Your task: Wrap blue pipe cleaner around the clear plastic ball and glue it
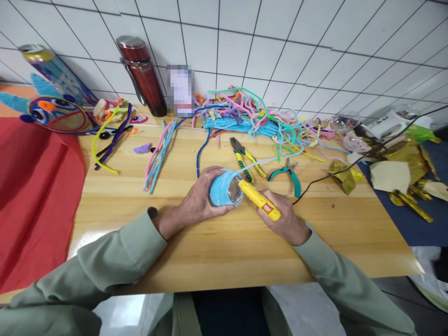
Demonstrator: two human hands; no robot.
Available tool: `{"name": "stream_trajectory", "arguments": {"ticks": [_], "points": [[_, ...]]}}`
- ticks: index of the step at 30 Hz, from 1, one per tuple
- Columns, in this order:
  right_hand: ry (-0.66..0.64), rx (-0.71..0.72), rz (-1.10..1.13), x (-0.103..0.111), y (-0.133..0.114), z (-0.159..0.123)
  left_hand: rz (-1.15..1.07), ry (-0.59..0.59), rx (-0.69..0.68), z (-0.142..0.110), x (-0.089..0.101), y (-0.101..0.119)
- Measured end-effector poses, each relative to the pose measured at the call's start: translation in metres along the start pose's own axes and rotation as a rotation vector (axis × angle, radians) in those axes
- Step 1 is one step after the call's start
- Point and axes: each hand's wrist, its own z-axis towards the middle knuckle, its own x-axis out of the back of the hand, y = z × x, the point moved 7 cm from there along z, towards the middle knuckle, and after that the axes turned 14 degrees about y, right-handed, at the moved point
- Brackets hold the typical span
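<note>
My left hand [203,196] is wrapped round a cylinder covered in light blue pipe cleaner [221,189], tilted so its round end faces right. A loose pale blue strand [261,163] runs from its top edge toward the back. In my right hand [282,217] is a yellow hot glue gun [259,199], its nozzle at the cylinder's rim; I cannot tell whether they touch. Behind them lie yellow-and-green pliers [250,161] and teal-handled cutters [289,176].
A heap of colourful pipe cleaners [245,116] lies along the tiled wall. Further left stand a red thermos [142,77] and a tall can [58,70]. Red cloth [38,196] covers the left side. A black cord [336,175] crosses toward gold scraps [406,163] on the right.
</note>
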Motion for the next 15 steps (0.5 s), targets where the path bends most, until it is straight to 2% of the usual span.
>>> {"name": "stream_trajectory", "arguments": {"ticks": [7, 15], "points": [[0.073, 0.024, -0.008, 0.0051, 0.0012, -0.0007, 0.071, 0.014, -0.012, -0.0006, 0.0009, -0.0003], [0.023, 0.048, 0.079, 0.0006, -0.0011, 0.0016, 0.060, 0.071, -0.049, 0.0024, 0.0027, 0.0012]]}}
